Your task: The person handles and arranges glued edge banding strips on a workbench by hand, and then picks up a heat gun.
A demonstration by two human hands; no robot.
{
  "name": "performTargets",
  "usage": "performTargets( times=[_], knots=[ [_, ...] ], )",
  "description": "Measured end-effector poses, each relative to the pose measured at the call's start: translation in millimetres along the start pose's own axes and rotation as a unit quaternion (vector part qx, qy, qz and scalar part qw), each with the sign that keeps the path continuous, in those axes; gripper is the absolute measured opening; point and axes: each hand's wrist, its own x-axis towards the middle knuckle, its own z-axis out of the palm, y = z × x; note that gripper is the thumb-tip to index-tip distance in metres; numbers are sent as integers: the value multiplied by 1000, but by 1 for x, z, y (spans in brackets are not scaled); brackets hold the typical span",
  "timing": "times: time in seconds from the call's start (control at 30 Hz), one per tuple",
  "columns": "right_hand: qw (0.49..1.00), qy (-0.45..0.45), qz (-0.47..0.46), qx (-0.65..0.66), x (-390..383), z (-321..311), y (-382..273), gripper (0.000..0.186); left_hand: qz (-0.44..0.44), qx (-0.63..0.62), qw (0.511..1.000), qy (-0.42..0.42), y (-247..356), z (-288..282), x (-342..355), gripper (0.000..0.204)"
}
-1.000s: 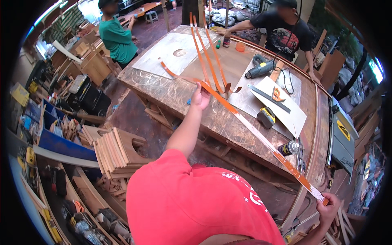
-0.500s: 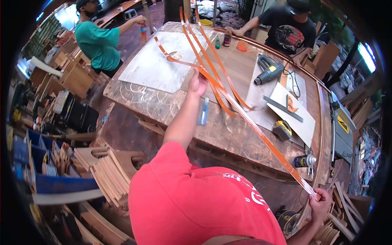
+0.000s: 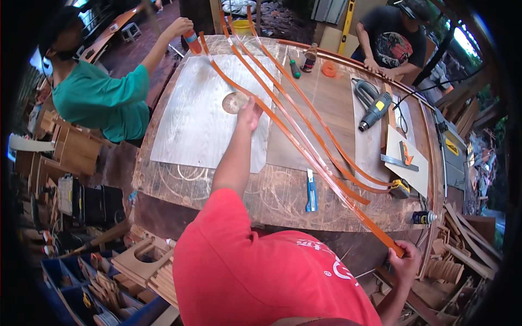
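Observation:
One long, glossy orange-brown strip [image 3: 321,167], like edge banding, stretches slantwise above the workbench between my hands. Toward its far part, my left hand [image 3: 250,113] is closed with the strip pinched at the fingers, over a pale grey board [image 3: 187,133] with a round hole. The near end sits in the closed fingers of my right hand [image 3: 405,261], beyond the bench's front edge. Several similar strips run alongside, and two bend toward a yellow-and-black tape measure [image 3: 400,188]. Below them lies a blue utility knife [image 3: 311,191] on the scuffed benchtop.
A heat gun [image 3: 375,111], a square [image 3: 399,163], a green-handled screwdriver [image 3: 294,68], a dark bottle [image 3: 309,57] and a spray can [image 3: 424,217] are on the bench. At left, a co-worker in green [image 3: 103,103] holds a bottle; another [image 3: 389,43] stands opposite.
The strip has come closer to the bench and lies more in line with the others. My right hand has shifted left in view. The opposite co-worker's hands have come together at the bench edge.

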Motion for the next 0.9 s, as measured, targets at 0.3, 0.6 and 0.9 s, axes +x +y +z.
performTargets(
  times=[0.3,0.6,0.9],
  knots=[
    [1000,-9,16,0,13,68,-54,24,-39,123,990,54,42,-11,57,46],
    [1000,13,-10,-25,36,116,-68,25,-29,189,979,74,56,-12,96,72],
    [998,2,1,-55,56,143,-62,25,-12,456,886,80,69,-33,141,43]
  ],
)
